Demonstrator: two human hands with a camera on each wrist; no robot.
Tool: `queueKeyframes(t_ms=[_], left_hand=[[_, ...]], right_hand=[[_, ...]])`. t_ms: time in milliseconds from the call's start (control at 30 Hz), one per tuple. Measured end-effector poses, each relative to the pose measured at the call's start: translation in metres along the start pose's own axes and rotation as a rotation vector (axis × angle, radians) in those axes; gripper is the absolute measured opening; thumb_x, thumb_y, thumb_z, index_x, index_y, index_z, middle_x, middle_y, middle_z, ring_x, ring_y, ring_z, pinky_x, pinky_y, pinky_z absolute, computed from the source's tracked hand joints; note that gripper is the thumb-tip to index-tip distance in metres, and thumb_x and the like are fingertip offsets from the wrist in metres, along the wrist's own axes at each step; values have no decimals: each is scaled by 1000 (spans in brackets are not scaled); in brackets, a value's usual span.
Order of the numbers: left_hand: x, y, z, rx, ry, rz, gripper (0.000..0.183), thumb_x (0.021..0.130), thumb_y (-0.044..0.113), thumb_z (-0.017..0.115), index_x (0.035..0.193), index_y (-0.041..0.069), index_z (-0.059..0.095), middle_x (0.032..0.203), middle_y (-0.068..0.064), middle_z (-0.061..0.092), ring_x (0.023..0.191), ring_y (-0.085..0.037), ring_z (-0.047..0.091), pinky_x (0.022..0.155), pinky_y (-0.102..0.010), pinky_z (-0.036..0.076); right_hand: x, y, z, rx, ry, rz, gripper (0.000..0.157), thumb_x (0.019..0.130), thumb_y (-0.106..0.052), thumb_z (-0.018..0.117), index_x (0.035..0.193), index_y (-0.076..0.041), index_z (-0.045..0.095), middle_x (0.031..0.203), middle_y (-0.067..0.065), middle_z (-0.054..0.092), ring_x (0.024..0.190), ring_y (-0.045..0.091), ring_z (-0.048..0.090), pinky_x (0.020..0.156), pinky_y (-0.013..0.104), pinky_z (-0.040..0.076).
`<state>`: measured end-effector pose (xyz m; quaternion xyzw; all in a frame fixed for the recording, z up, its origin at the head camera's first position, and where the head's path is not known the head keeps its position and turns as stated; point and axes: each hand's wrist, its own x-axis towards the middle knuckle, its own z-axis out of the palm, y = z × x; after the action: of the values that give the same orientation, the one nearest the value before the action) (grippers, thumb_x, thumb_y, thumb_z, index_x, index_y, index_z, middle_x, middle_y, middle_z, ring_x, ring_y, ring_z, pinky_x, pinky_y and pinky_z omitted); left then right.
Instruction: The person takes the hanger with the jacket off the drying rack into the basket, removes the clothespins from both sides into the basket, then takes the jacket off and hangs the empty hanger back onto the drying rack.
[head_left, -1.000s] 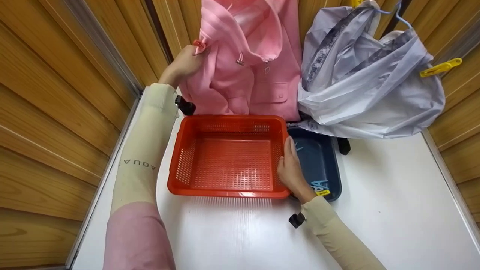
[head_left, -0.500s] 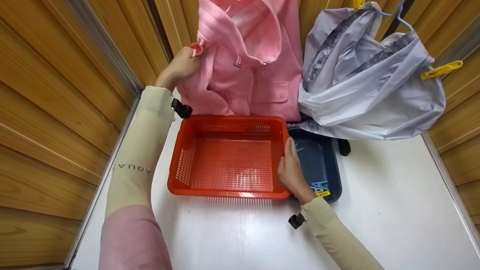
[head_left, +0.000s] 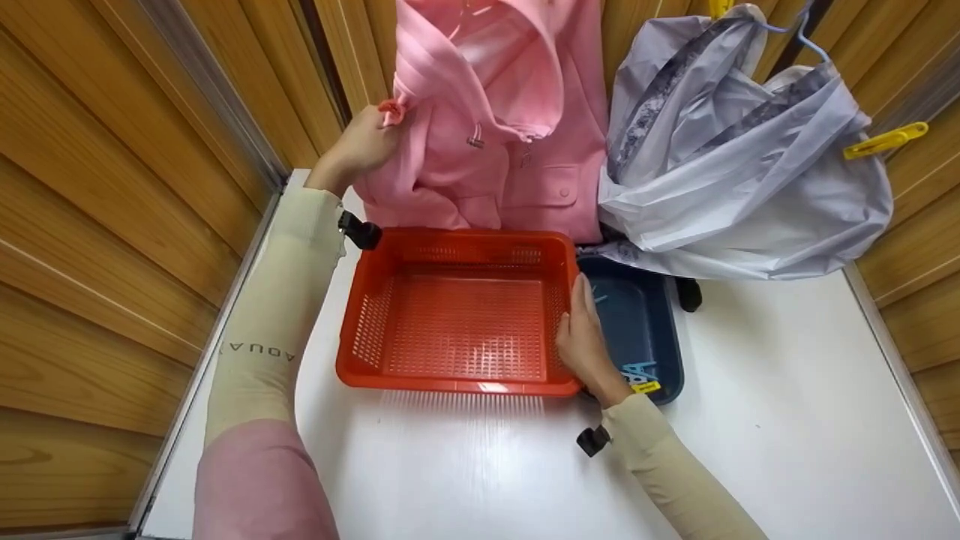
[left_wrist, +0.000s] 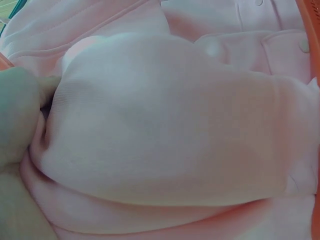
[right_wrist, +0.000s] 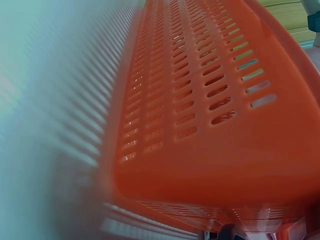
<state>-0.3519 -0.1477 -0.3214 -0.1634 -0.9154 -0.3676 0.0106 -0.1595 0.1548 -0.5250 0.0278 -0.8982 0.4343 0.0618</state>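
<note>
A pink hooded jacket [head_left: 465,165] hangs at the back, with a zip and a buttoned pocket. My left hand [head_left: 364,142] grips its left side, beside a small red piece [head_left: 391,111] that looks like a clip. Pink cloth [left_wrist: 165,120] fills the left wrist view, and some fingers disappear behind it. Below the jacket stands a red perforated plastic basket [head_left: 457,387] with nothing inside. My right hand [head_left: 589,337] holds its right rim. In the right wrist view the basket's slotted wall [right_wrist: 210,160] shows, but the hand does not.
A dark blue tub [head_left: 675,360], partly under the basket's right side, contains blue clothespins [head_left: 637,370] and a yellow one [head_left: 646,388]. White-grey cloth [head_left: 750,187] hangs at right on a hanger, with a yellow clothespin [head_left: 885,141]. Wooden slatted walls [head_left: 97,225] enclose the white surface [head_left: 465,465].
My left hand has shifted slightly down and left, drawing the jacket's edge and hood with it. The right hand and the basket have hardly moved.
</note>
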Motion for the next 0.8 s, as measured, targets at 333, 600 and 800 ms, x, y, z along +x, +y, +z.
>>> queueKeyframes(t_ms=[333, 600, 800], left_hand=[[-9, -2, 7, -34, 2, 2, 31, 97, 29, 39, 71, 13, 45, 76, -6, 46, 74, -18, 46, 71, -28, 38], [-11, -7, 14, -68, -5, -3, 27, 96, 25, 39, 75, 12, 48, 80, -9, 50, 77, -20, 47, 73, -29, 39], [-15, -14, 21, -54, -10, 19, 23, 94, 14, 37, 79, 6, 52, 82, -12, 50, 78, -22, 46, 73, -31, 39]], right_hand=[[0, -1, -1, 5, -16, 27, 63, 90, 4, 37, 145, 1, 5, 154, 14, 2, 141, 28, 7, 114, 43, 11], [0, -1, -1, 10, -15, 32, 64, 90, 4, 37, 145, 0, 5, 154, 13, 1, 142, 27, 7, 114, 42, 11], [0, -2, 0, -1, -8, 21, 63, 90, 4, 37, 145, 1, 6, 154, 14, 2, 141, 27, 8, 114, 42, 12]])
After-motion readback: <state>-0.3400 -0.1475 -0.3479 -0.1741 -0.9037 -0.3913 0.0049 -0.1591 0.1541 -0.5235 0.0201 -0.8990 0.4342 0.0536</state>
